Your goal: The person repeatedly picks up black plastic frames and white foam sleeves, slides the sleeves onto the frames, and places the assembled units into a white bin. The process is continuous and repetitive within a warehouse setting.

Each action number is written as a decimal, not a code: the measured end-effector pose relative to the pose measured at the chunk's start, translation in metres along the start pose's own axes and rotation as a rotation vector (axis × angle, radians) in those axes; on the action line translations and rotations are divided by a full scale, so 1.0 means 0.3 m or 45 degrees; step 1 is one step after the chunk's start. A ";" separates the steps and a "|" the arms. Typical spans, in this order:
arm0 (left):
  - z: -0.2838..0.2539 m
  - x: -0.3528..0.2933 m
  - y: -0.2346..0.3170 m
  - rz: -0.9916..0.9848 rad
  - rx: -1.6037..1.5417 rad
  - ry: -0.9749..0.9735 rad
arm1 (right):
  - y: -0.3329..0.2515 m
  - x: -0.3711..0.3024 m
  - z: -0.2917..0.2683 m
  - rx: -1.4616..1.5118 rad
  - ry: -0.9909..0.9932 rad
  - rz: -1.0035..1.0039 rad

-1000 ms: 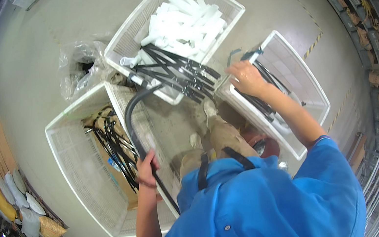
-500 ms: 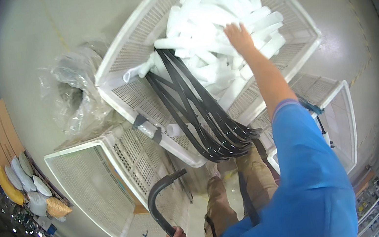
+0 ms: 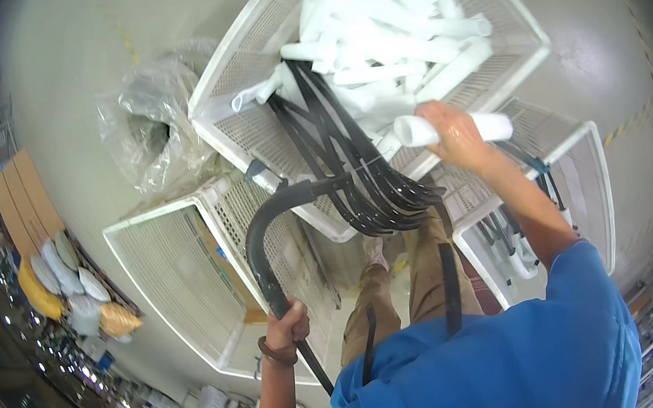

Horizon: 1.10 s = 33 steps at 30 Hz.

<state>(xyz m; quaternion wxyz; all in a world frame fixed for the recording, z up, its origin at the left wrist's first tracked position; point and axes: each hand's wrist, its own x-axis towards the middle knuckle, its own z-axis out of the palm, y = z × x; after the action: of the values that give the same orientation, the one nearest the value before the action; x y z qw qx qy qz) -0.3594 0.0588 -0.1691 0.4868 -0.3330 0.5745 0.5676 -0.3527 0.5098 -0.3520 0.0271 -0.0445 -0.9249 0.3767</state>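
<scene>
In my left hand [image 3: 286, 327] I grip a black tube [image 3: 258, 253], bent like a hook at its upper end. My right hand [image 3: 455, 134] is wrapped round a short white foam-like tube [image 3: 415, 131], whose ends stick out on both sides of the fingers. It is over the near right side of a large white plastic basket [image 3: 527, 63]. Inside that basket lies a heap of similar white tubes [image 3: 380, 29]. Several black bent tubes [image 3: 341, 163] rest over its near edge, their curved ends toward me. The held black tube's tip overlaps them in view.
An empty-looking white crate [image 3: 198, 201] lies to the left. To the right, another white crate [image 3: 602, 186] holds black tubes with white sleeves. Clear plastic wrap [image 3: 179, 82] sits on the floor behind. Cardboard [image 3: 27, 200] and sacks [image 3: 78, 252] stand at far left.
My right hand has come back from the heap toward me, now with a white tube in it. My left hand has raised the black tube, its bent end nearer the basket.
</scene>
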 end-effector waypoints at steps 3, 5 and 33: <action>0.047 -0.047 0.056 0.090 0.027 -0.166 | -0.139 -0.112 -0.181 -0.030 0.138 0.024; 0.063 -0.080 0.075 0.110 0.076 -0.259 | -0.221 -0.165 -0.266 -0.110 0.260 0.053; -0.159 -0.848 -0.440 0.485 0.748 -0.549 | -1.472 -0.977 -0.510 -0.336 0.241 -0.096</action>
<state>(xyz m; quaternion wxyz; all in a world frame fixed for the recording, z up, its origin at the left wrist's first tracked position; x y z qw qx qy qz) -0.1671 -0.0488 0.0204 0.5566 0.0592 0.6482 0.5162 -0.0757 0.2714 0.0612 0.1223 -0.0483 -0.9606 0.2448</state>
